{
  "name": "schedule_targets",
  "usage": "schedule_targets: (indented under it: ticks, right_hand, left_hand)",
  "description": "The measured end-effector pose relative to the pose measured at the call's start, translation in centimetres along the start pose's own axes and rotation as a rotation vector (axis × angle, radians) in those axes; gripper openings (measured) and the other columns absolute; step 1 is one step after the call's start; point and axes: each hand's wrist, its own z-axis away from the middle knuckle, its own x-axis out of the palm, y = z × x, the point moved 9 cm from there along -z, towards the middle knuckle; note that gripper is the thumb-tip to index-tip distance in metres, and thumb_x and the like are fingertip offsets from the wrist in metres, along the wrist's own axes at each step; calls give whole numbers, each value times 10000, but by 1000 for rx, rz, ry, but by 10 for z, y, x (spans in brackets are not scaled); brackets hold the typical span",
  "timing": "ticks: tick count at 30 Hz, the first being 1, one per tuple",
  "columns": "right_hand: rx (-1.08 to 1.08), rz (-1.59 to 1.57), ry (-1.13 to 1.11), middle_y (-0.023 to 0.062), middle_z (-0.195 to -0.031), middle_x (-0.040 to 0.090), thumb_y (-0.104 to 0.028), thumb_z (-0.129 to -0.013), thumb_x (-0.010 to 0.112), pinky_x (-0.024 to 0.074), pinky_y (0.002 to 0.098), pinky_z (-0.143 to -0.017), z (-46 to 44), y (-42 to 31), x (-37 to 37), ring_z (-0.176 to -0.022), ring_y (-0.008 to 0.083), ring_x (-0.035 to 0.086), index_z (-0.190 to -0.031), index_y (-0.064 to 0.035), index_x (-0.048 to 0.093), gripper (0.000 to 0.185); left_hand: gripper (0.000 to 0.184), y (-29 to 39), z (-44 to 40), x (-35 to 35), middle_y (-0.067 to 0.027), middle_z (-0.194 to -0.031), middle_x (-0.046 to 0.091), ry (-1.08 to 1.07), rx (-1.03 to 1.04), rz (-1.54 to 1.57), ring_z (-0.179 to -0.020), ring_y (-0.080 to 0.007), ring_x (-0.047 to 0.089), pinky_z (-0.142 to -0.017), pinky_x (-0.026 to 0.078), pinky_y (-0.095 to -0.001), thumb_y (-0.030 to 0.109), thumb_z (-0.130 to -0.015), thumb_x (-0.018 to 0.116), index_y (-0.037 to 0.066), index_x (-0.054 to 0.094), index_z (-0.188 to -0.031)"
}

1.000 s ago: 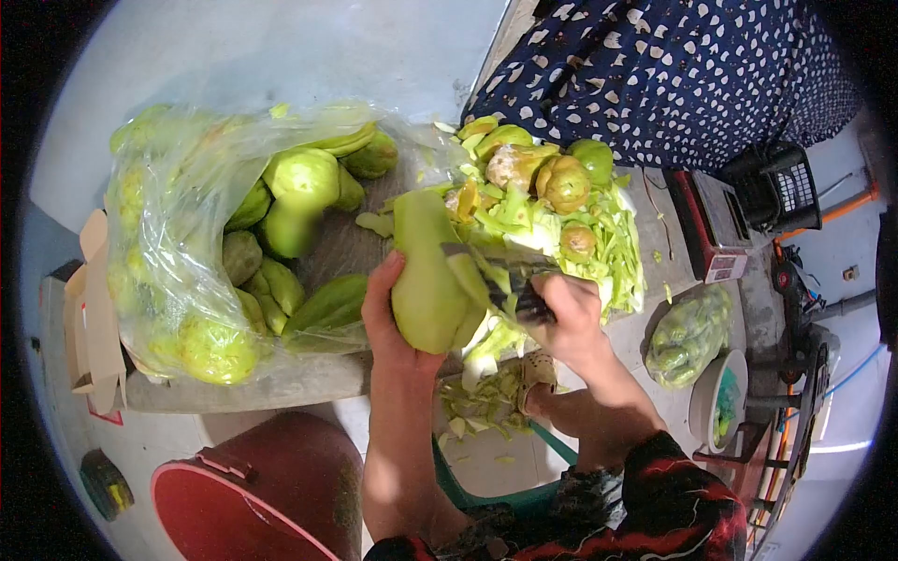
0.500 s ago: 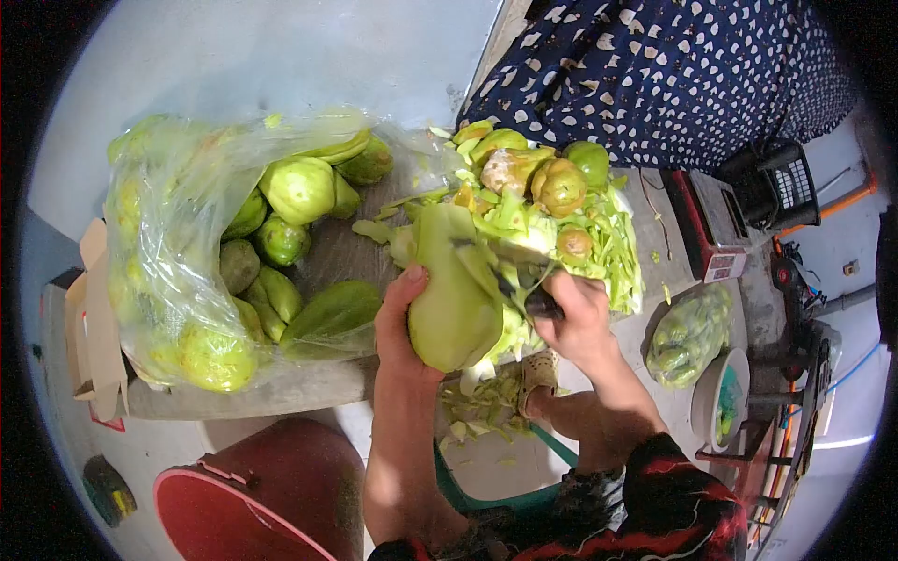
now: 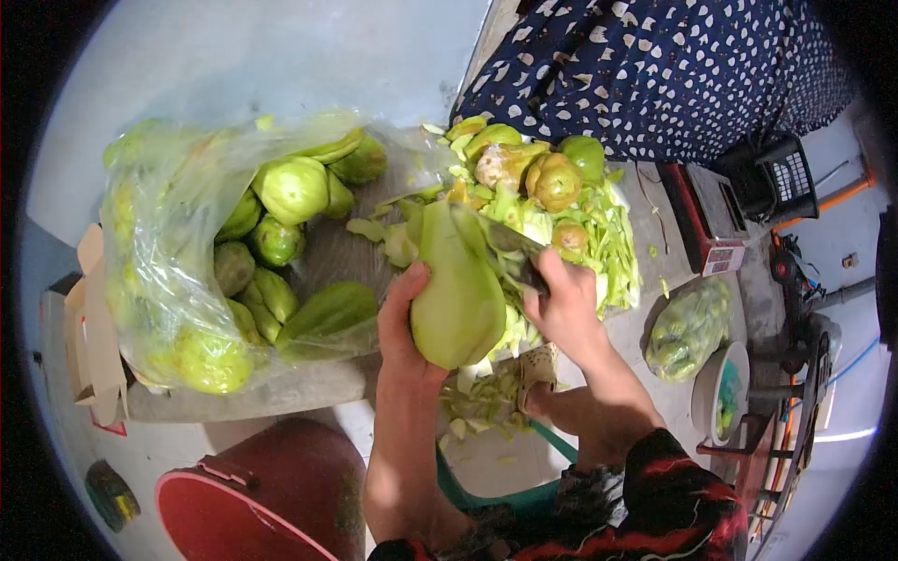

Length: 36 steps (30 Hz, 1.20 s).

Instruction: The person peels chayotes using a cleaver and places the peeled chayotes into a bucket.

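Observation:
A large pear-shaped green papaya (image 3: 456, 309), mostly pale where its skin is off, is tilted upright above the bench. My left hand (image 3: 402, 323) wraps round its left side and underside, thumb on the front. In my right hand (image 3: 571, 304) is a knife (image 3: 513, 243), its blade lying along the fruit's upper right side. The fingers cover most of the knife's handle. Behind the papaya lies a heap of green peelings (image 3: 613, 248), with several whole fruits, some browned, on top.
A clear plastic bag (image 3: 159, 280) of green papayas lies open on the bench (image 3: 243, 404) at left. A red bucket (image 3: 271, 486) stands below. At right are a scale (image 3: 697, 220), a black basket (image 3: 776, 182), a filled bag (image 3: 687, 332) and a white basin (image 3: 702, 397). Patterned cloth (image 3: 645, 75) hangs behind.
My right hand has turned and moved slightly up and right, bringing the knife blade along the papaya's upper right side. My left hand keeps its grip almost unmoved.

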Motion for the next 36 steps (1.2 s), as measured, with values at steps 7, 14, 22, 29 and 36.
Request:
schedule_targets:
  ticks: [7,14,22,29,36]
  right_hand:
    - [491,-341,71,55,-608,545,-34,-852,617,403,268,-474,8,58,-5,-449,177,480,-855,-24,503,114]
    - [844,-878,1,-17,-549,443,-39,-907,604,363,271,-383,9,49,6,-400,97,422,-824,-34,515,123]
    - [905,-1131,-14,-1,-509,375,-68,-944,579,356,283,-376,15,28,18,-402,117,403,-860,-32,479,135]
    - [200,-230,11,58,-550,507,-81,-863,669,403,301,-421,5,-5,-10,-438,142,511,-804,-14,529,167]
    - [-340,-74,-16,105,-660,482,-164,-691,656,424,373,-463,4,-54,-7,-530,276,518,-823,0,521,250]
  left_hand:
    - [521,7,-3,16,-199,-1111,610,-5,19,265,-965,-306,609,-726,549,-490,429,-951,445,52,509,-1305]
    - [523,12,-5,10,-166,-1095,616,-50,58,265,-919,-287,611,-773,511,-443,485,-980,418,73,530,-1281]
    - [440,15,-8,-10,-113,-1070,635,126,119,337,-935,-272,619,-820,502,-440,457,-978,466,94,565,-1206]
    - [428,22,-9,-16,-63,-1193,607,146,162,282,-1087,-223,587,-947,472,-392,418,-1008,437,96,524,-1276]
    - [456,20,-5,-12,-90,-1209,609,203,156,242,-1086,-264,595,-945,481,-431,436,-1003,421,91,533,-1279]
